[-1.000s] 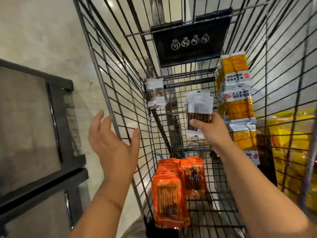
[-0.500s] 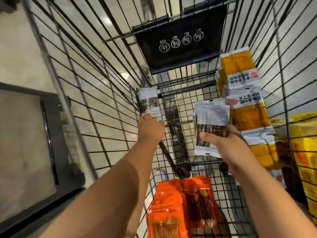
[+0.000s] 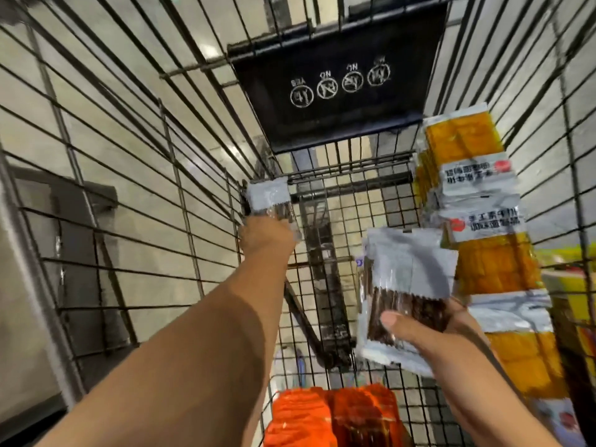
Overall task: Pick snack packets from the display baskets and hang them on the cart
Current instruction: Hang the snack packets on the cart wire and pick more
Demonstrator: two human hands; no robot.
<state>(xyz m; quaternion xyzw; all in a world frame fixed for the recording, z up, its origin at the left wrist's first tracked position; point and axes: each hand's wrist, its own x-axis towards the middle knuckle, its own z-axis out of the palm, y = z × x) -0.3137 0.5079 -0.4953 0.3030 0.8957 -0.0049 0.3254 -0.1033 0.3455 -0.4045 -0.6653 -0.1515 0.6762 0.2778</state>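
A person leans over a black wire cart [image 3: 129, 175], both forearms reaching down into it. The right hand [image 3: 429, 330] grasps a bunch of silver packets [image 3: 409, 279], with the thumb laid across their clear lower half, where dark brown sticks show, and the fingers curled behind. The bunch is held upright in mid-air near the cart's right wall, just in front of the yellow packets [image 3: 464, 143]; these hang there in an overlapping column from the upper wires downward, with white printed labels between the yellow panels.

The left hand [image 3: 267, 237] stretches to the far left corner, against the lower edge of a hanging silver packet [image 3: 267, 196] whose top sits on the wires just below the far rail. The hand is seen from the back and blurred, so I cannot tell whether its fingers pinch the packet or only touch it.

Between the two hands the far end grid shows a dark slanted bar behind it; above it hangs a black plastic flap [image 3: 338, 124] printed with four white round symbols, upside down from here. At the near end, low between the forearms, sits a clump of orange packets [image 3: 335, 414], close below the held bunch but apart from it.

Through the left wall a pale tiled floor [image 3: 145, 295] and a dark grey frame [image 3: 87, 253] stand close beside the cart; through the right wall something bright yellow [image 3: 574, 258] shows, perhaps more stock, too blurred to name.
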